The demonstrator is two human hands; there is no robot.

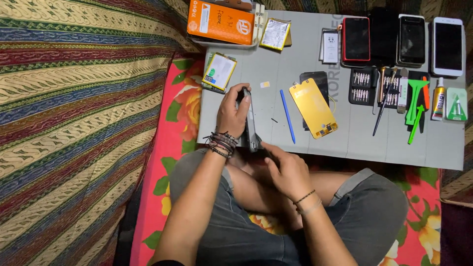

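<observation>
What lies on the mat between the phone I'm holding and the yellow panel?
In the head view, a blue pry stick lies between the phone and the yellow panel.

We sit cross-legged, both forearms reaching forward over our knees. Our left hand (231, 112) is raised on edge, fingers curled closed around what it grips, bracelets stacked at the wrist. Our right hand (288, 170) lies lower, palm down, fingers pinched toward the left, thin bands on its wrist.
</observation>
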